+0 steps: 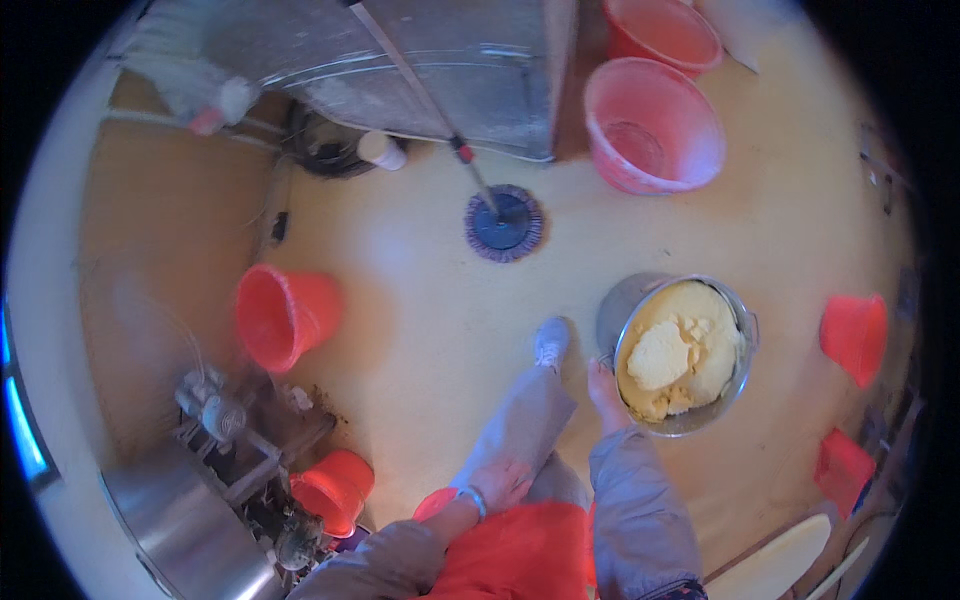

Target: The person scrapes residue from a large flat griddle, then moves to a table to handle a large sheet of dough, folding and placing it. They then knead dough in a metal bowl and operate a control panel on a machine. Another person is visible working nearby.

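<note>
At the right, a round metal pot (742, 385) holds a pale yellow, doughy mass (680, 350) with a loose lump on top. My right hand (604, 394) is closed on the pot's left side, by its rim; the fingertips are partly hidden there. The pot leans so that its mouth faces me. In front of my thigh, my left hand (500, 484) hangs with its fingers loosely apart and nothing in it; a pale bracelet (472, 502) circles that wrist. I wear a red apron (520, 555) and grey sleeves.
A round mop (503, 224) stands on the floor ahead, beside a large metal cabinet (470, 90). Pink tubs (655, 125) sit far right. Red buckets stand left (285, 318), near left (335, 490) and right (855, 338). Machinery (215, 410) occupies the near left.
</note>
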Demonstrator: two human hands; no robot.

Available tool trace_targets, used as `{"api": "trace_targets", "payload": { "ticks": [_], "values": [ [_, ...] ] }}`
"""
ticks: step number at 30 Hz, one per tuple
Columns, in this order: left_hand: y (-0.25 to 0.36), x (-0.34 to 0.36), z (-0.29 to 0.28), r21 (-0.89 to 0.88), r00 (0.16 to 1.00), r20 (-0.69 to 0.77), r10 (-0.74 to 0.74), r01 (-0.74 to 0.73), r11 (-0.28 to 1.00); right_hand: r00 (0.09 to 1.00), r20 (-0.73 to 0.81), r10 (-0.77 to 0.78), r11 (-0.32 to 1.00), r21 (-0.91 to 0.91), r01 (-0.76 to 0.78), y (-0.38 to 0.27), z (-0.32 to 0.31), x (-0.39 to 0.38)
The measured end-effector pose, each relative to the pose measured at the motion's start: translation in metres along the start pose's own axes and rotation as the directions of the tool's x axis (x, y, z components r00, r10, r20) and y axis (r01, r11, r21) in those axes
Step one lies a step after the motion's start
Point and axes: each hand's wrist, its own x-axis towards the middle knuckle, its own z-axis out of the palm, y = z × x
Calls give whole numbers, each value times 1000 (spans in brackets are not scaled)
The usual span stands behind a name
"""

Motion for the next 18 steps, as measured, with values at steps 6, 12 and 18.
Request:
{"api": "trace_targets", "payload": {
  "ticks": [6,12,18],
  "values": [
    [-65,-106,-23,-146,984,-112,-141,124,982,972,28,-235,965,129,229,78,39,37],
    [-193,-204,-2,130,924,-7,-383,381,916,991,-119,-59,998,4,59,93,31,42],
    [-290,-289,-13,51,952,-173,-251,263,963,926,-377,-11,1000,17,19,94,22,60]
  ]
}}
